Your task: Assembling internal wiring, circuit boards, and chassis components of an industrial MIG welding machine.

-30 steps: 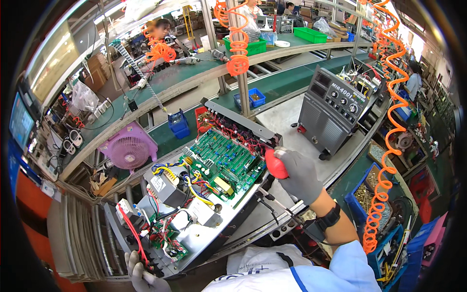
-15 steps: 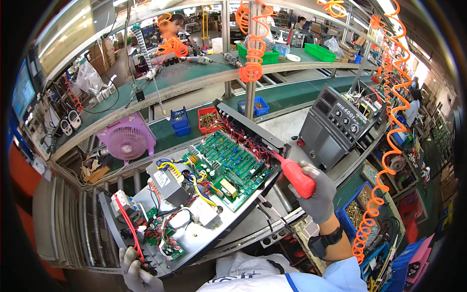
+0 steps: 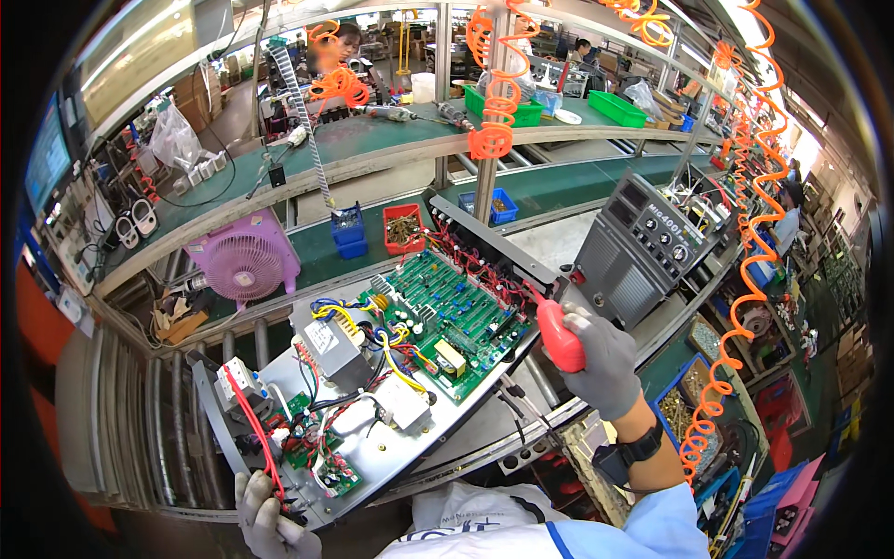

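Observation:
A metal chassis (image 3: 372, 463) lies slanted before me, bearing a green circuit board (image 3: 461, 312), a grey transformer (image 3: 332, 348), and bundles of coloured wires. My gloved right hand (image 3: 601, 361) is wrapped round a red tool (image 3: 561, 337) with a thick body and narrow front. Its front points at the dark end panel (image 3: 494, 244), by the red wiring at the board's right corner; the tip itself is hard to make out. At the chassis's near left corner, my gloved left hand (image 3: 265, 522) has its fingers curled round the edge, beside the red cables (image 3: 259, 429).
A grey welding machine (image 3: 633, 247) stands beyond my right hand. Blue (image 3: 348, 233) and red (image 3: 402, 230) parts bins and a purple fan (image 3: 244, 263) sit behind the chassis. An orange coiled hose (image 3: 745, 307) hangs at right. People work across the line.
My right hand and the red tool have tilted more upright and shifted slightly left, still at the panel's end. The whole view has shifted a little. The left hand keeps its hold.

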